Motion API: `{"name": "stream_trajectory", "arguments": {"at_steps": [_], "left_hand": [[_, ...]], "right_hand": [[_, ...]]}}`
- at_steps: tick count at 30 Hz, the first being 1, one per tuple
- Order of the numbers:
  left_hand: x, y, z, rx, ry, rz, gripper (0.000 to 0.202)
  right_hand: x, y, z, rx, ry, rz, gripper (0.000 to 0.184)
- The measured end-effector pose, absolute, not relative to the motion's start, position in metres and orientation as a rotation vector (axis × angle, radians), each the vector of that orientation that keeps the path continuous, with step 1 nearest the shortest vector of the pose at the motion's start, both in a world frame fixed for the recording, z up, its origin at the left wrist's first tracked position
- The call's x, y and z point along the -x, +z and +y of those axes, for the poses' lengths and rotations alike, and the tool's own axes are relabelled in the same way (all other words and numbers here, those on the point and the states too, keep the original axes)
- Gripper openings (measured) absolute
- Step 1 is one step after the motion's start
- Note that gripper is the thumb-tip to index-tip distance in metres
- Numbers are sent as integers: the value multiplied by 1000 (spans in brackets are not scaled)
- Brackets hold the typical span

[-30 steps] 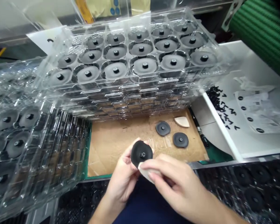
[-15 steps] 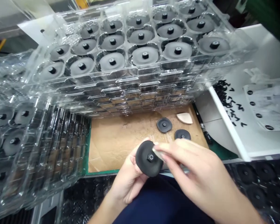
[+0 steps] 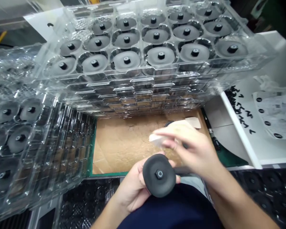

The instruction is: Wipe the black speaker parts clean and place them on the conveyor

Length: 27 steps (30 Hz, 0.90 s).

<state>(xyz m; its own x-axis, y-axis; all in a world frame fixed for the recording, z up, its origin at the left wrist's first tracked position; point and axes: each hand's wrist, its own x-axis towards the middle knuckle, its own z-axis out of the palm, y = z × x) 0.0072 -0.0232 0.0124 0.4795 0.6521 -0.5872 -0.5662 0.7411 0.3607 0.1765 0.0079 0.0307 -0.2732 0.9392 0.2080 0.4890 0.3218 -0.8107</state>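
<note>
My left hand (image 3: 133, 187) grips a round black disc (image 3: 159, 179) with a small metal hub in its middle, held face up near the front edge of the bench. My right hand (image 3: 193, 149) hovers just above and behind it over the cardboard, blurred by motion, with its fingers pinched on a small white wedge-shaped piece (image 3: 157, 139). A second white wedge (image 3: 193, 122) lies on the cardboard sheet (image 3: 119, 143) behind my right hand. The two loose discs that lay there are mostly hidden by that hand.
A tall stack of clear plastic trays (image 3: 143, 92), the top one filled with several grey discs (image 3: 160, 55), stands behind the cardboard. More clear trays (image 3: 26, 143) pile up at the left. A white tray (image 3: 264, 127) with small black parts and labels sits at the right.
My right hand has lifted away from the disc, up and back, taking the white wedge with it. My left hand has lowered the disc toward me. The view has shifted.
</note>
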Motion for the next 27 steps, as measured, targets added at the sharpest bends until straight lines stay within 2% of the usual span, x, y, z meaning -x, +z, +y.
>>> {"name": "stream_trajectory", "arguments": {"at_steps": [3,6,8,11,15,20,24,27], "left_hand": [[2,9,-21,-99,703,677,34],[10,1,-21,-112,782,698,36],[14,-4,-21,-129,816,735,41],[15,-7,-19,-160,859,790,54],[15,-7,-16,-200,922,867,59],[12,-9,-15,-187,967,944,66],[9,-8,-17,-195,1000,963,65],[10,-7,-21,-183,1013,951,60]], "right_hand": [[-187,-10,5,1684,1002,-1633,28],[-181,-54,-12,1710,1131,-1620,34],[-171,-75,-28,1736,1096,-1633,26],[-158,-88,-50,1803,1008,-1639,23],[-153,-89,-64,1834,930,-1665,26],[-162,-70,-36,1776,863,-1668,25],[-149,-9,-12,1656,749,-1612,24],[-129,32,-8,1298,744,-1732,25]]}}
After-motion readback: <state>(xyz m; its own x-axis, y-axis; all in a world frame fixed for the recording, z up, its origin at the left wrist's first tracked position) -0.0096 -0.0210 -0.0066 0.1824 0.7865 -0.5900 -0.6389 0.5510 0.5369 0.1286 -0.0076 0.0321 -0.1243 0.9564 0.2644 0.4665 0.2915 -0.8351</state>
